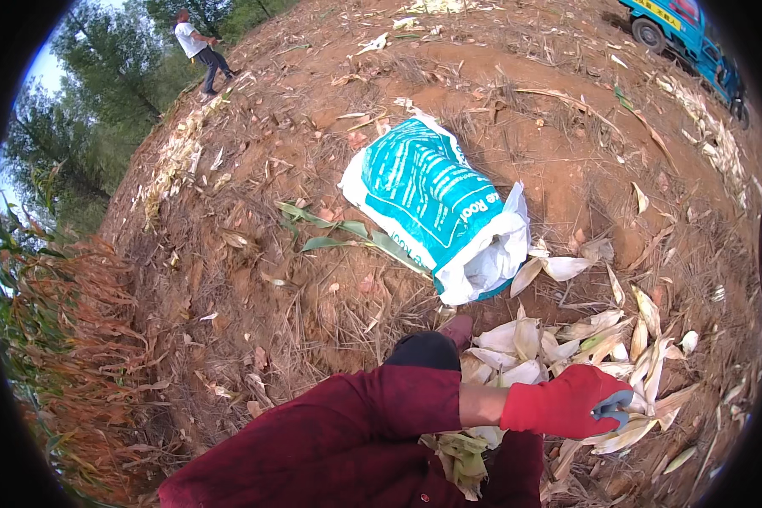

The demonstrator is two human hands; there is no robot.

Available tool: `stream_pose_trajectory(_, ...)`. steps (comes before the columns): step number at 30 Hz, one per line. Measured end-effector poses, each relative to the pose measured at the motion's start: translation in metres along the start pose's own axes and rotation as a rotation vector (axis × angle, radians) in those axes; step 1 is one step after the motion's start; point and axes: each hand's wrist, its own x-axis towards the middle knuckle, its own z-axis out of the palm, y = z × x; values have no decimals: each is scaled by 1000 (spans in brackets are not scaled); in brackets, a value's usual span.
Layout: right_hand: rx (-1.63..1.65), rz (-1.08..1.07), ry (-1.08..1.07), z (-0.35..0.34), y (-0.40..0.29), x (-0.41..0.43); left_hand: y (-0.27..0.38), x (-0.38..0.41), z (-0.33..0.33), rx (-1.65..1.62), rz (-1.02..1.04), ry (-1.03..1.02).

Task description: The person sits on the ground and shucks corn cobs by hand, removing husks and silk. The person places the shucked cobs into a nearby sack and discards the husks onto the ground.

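Observation:
A red knit glove with grey-coated fingers covers my left hand. My left arm reaches across to the right, its curled fingers closed at pale corn husk leaves. My right hand is out of view. More dry husks lie heaped beyond the glove and around it. Below my wrist, a greenish husk bundle shows partly behind the forearm and maroon clothing. A teal and white woven sack lies on its side ahead, bearing print. Its mouth gapes towards me, and its contents cannot be made out.
Reddish soil carries stubble and scattered husks. Green leaf blades lie beside the sack. Standing corn plants border the left. A person stands far left near a pale husk row. A blue cargo vehicle is at upper right.

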Motion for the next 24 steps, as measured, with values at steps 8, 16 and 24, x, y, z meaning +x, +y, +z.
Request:
stream_pose_trajectory(8,365,13,-345,-34,-28,-21,12,20,7,-100,-73,14)
stream_pose_trajectory(16,63,-375,-519,16,-132,-90,-15,36,2,-529,-283,110)
stream_pose_trajectory(24,-592,-536,-679,62,-220,-246,-4,13,35,-752,-375,-247)
